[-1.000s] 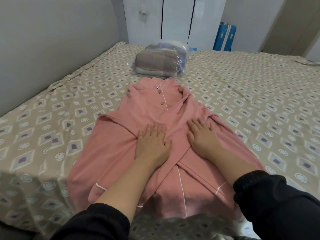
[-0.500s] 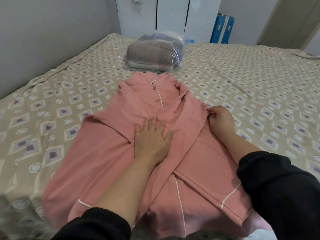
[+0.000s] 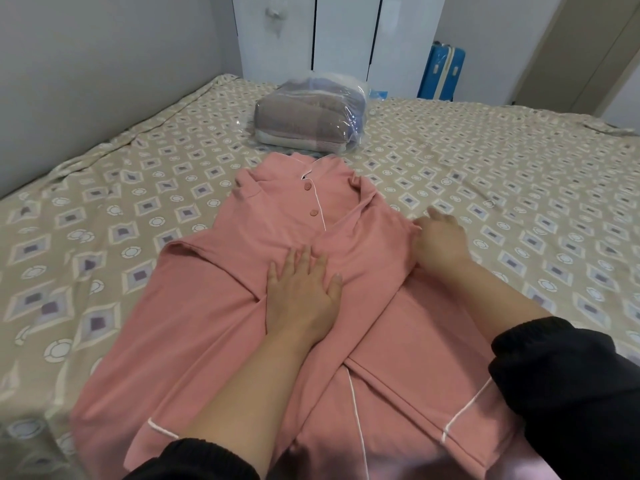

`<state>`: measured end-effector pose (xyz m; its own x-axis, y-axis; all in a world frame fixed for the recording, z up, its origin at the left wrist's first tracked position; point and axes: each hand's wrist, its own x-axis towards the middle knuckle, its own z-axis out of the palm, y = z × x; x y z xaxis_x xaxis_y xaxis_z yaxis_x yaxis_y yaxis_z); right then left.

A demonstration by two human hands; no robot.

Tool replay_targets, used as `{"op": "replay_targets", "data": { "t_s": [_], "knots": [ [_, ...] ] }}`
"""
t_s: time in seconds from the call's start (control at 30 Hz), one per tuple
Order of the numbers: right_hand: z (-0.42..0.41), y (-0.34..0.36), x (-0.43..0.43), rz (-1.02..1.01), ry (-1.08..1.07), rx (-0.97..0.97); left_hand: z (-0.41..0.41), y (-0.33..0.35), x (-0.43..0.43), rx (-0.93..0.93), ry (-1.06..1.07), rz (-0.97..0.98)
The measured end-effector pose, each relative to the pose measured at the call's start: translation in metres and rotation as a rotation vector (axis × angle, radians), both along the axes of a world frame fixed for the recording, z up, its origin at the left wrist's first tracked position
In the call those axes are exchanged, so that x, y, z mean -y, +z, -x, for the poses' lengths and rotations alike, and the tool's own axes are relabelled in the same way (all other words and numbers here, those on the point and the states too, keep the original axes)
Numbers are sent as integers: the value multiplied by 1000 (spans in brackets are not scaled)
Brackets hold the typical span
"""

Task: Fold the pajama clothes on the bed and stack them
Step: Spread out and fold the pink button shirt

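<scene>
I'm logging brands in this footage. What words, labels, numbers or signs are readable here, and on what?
None can be read.
The pink pajama top shows only buttons and white piping; the plastic-wrapped bundle, the blue suitcase and the bedsheet carry no legible print.

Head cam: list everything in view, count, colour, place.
pajama top: 1, pink with white piping, mid-bed, sides folded in
buttons: 2 showing, pink, below the collar
plastic-wrapped fabric bundle: 1, grey-brown and white, on bed beyond the collar
bed sheet: 1, beige diamond print, covers the bed
suitcase: 1, blue, past the bed's far edge
wardrobe: 1, white, behind the bed
left hand: 1, flat on the top's middle
right hand: 1, at the top's right folded edge, grip unclear
person's sleeves: 2, black, bottom of frame
</scene>
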<state>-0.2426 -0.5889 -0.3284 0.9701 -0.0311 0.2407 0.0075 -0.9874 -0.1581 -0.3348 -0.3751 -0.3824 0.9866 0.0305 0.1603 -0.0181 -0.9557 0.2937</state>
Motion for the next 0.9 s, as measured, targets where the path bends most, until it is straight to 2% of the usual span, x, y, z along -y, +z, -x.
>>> {"op": "replay_targets", "data": {
  "t_s": [0.1,0.17,0.23,0.4,0.67,0.9],
  "knots": [
    [5,-8,-47,-184,299,-120,-1,1,-1,24,11,7],
    [6,-27,-59,-92,363,-248,-1,1,0,35,17,0],
    [-3,-37,-47,26,288,-257,0,0,0,42,13,5],
    [-27,-44,-15,44,51,-212,-1,0,-1,26,14,15],
    [-29,-46,-17,28,0,-228,-16,2,-2,-52,21,-53],
    [-38,-51,-5,-41,65,-226,-69,8,10,-69,53,-55]
  ]
}}
